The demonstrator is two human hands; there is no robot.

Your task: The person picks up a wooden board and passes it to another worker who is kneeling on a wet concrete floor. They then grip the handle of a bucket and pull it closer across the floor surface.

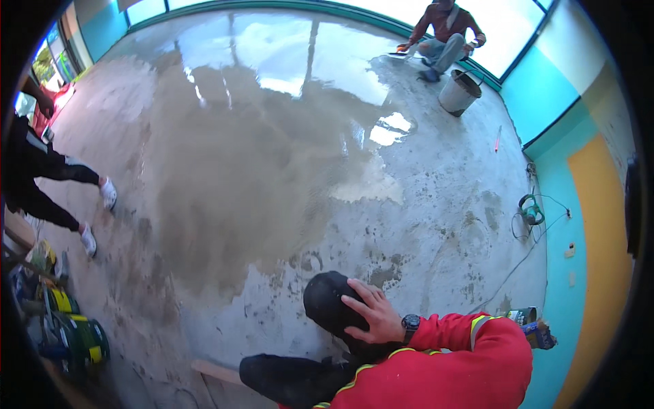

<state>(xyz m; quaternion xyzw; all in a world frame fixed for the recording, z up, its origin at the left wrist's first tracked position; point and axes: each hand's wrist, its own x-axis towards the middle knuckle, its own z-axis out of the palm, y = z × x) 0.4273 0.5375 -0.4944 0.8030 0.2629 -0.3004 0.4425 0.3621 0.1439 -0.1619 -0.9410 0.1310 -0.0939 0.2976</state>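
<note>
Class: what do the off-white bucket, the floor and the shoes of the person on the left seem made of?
Off-white bucket: probably plastic, its dull wall smeared grey.
Floor: likely cement or concrete; bare parts look matt and blotchy, while the wet-looking patch shows glossy reflections.
Shoes: perhaps moulded foam or rubber, judging by their pale, chunky shape.

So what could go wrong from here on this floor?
1. The wet-looking patch could get footprints, or cause a slip: a person in white clogs stands just left of it.
2. The bucket might get knocked over: it stands close to the feet of the crouching person by the windows.
</note>
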